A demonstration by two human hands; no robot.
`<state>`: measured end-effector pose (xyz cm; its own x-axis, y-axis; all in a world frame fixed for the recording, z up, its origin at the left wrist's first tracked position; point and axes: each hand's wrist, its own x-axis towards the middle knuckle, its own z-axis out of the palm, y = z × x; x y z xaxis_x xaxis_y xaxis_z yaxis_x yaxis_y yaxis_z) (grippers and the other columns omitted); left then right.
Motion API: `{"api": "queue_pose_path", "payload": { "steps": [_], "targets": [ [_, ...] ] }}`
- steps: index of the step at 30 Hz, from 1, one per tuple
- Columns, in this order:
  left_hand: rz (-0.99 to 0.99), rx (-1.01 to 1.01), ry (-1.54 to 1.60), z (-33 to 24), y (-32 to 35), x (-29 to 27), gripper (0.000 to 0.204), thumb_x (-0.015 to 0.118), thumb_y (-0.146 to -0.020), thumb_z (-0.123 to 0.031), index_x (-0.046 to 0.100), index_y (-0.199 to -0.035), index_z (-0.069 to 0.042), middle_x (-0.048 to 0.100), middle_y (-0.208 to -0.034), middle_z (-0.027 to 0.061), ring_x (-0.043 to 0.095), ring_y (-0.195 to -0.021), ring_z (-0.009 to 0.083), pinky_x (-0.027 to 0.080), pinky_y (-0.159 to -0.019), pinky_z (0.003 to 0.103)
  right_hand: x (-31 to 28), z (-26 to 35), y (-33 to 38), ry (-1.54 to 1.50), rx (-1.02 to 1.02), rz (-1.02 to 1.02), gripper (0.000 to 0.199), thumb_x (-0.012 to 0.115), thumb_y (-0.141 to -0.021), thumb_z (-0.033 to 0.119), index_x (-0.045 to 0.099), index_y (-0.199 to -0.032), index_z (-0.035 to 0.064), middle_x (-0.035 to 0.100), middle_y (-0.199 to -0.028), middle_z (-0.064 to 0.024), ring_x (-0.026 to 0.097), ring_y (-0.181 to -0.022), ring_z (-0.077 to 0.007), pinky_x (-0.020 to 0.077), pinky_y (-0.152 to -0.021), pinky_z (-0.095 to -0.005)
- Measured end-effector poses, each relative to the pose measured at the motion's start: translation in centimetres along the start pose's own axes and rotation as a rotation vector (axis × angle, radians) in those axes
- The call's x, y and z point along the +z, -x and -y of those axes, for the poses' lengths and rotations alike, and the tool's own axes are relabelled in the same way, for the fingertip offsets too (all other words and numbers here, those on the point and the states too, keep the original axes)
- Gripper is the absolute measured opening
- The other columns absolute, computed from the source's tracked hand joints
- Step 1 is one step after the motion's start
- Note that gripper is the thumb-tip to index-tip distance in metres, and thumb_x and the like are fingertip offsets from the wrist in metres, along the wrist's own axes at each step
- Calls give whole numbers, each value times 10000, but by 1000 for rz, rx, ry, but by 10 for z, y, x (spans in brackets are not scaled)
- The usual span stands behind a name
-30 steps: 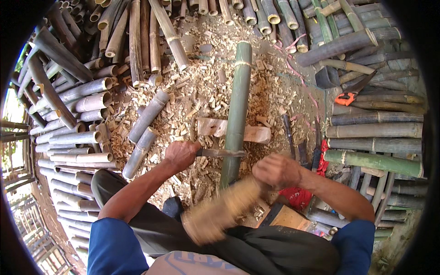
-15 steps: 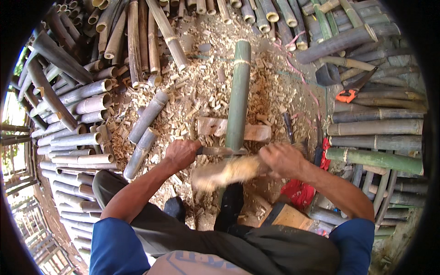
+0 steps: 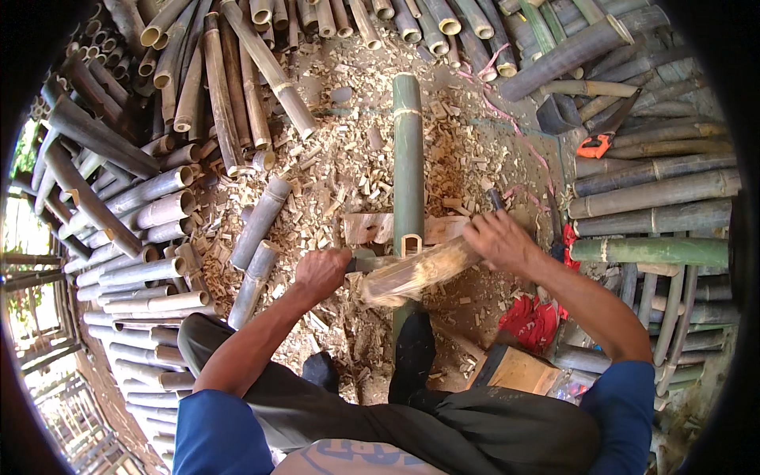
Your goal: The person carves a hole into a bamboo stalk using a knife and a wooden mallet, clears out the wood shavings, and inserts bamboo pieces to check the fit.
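A green bamboo pole (image 3: pixel 408 166) runs away from me over a pale wooden block (image 3: pixel 366 229). In its upper side, near my hands, is a squared opening (image 3: pixel 411 245). My left hand (image 3: pixel 323 271) is closed round the dark handle of a knife (image 3: pixel 372 263), its blade pointing right toward the opening. The blade's tip is hidden behind a thick wooden mallet (image 3: pixel 419 273), worn pale and slightly blurred. My right hand (image 3: pixel 500 239) grips that mallet at its right end, holding it slantwise above the pole. Whether mallet and blade touch, I cannot tell.
Wood chips (image 3: pixel 348 170) litter the ground. Two short bamboo pieces (image 3: pixel 260 212) lie left; stacked bamboo (image 3: pixel 146 273) lines both sides. An orange-handled saw (image 3: pixel 594 146), a red cloth or bag (image 3: pixel 529 323) and a wooden box (image 3: pixel 514 368) are right. My dark-covered foot (image 3: pixel 412 352) is beside the pole.
The mallet has swung up and right with my right hand. The pole's squared opening now shows. My left hand keeps hold of the knife, and the whole view has shifted slightly.
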<state>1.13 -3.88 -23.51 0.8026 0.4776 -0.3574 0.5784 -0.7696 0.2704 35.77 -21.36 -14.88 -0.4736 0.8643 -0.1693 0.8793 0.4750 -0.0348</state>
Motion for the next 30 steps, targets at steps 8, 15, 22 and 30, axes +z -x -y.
{"api": "queue_pose_path", "payload": {
  "steps": [8,15,22,30],
  "targets": [
    [311,216,686,42,-20,20,157,733,-919,-269,718,-923,-112,712,-766,56,707,-769,209,572,-721,394,-58,85,16,-398,135,15,790,931,-691,333,527,-1298,29,652,-1122,-159,685,-987,-294,565,-851,-445],
    [-4,-117,938,50,-48,-21,540,745,-911,-550,755,-896,-11,691,-710,58,591,-531,176,487,-516,388,-66,101,39,-1172,815,-349,857,793,-797,200,382,-1522,-1,596,-1346,-148,620,-1168,-231,500,-1018,-357],
    [62,214,270,34,-47,-55,672,608,-935,-674,768,-857,-26,647,-663,135,628,-622,303,543,-626,496,-64,79,49,-1352,1024,-557,849,783,-790,140,356,-1508,-15,587,-1296,-116,602,-1138,-186,504,-983,-335],
    [146,187,105,40,-57,-39,794,463,-953,-771,706,-753,-42,603,-648,132,637,-633,297,544,-574,479,-77,85,30,-1240,917,-429,879,792,-793,151,331,-1509,-64,572,-1322,-141,585,-1179,-203,466,-1039,-344]
  ]
}}
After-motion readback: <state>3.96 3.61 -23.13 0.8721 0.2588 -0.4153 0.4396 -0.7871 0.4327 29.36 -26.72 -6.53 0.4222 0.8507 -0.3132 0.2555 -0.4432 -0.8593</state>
